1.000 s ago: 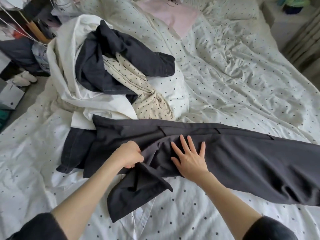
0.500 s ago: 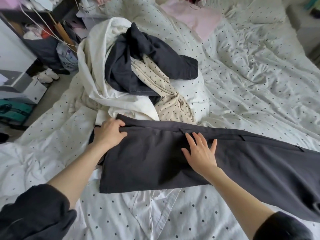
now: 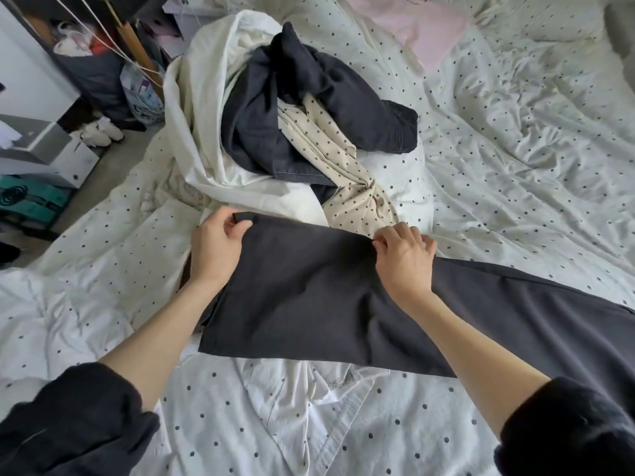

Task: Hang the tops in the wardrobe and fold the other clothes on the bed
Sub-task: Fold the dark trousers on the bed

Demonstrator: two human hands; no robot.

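Dark grey trousers (image 3: 326, 300) lie flat across the polka-dot bed (image 3: 515, 166), smooth matte weave, folded rectangular end. Left hand (image 3: 214, 250) grip pinches their far left corner; right hand (image 3: 405, 261) grip pinches the far edge mid-span. Behind the trousers: rumpled heap of white sheet-like cloth (image 3: 202, 132), dark denim (image 3: 275, 132), cream dotted fabric (image 3: 343, 173).

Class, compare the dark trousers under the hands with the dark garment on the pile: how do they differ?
The dark trousers lie spread flat; the dark garment is bunched and twisted. The trousers are pinched at their far edge by the left hand and right hand; the garment is untouched. Both are dark cloth on the bed.
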